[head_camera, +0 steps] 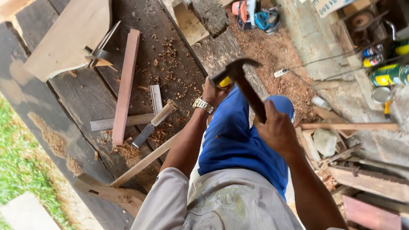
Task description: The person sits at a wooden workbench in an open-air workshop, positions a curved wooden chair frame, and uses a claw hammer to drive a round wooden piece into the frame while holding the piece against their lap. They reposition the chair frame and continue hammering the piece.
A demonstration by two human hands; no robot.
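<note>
On the counter (64, 98), left of the hammer (243, 85), lie a reddish wood strip (125, 85) and a chisel (154, 122). The left hand (215, 91) is closed around something yellow (225, 81) beside the hammer's head. The right hand (277, 130) grips the hammer's handle, raised over blue shorts (243, 145).

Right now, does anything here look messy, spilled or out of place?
Yes. Wood shavings lie scattered over the dark workbench, and sawdust covers the floor. A chisel lies loose among the chips. The right hand grips a hammer; the left hand holds something yellow near its head.
</note>
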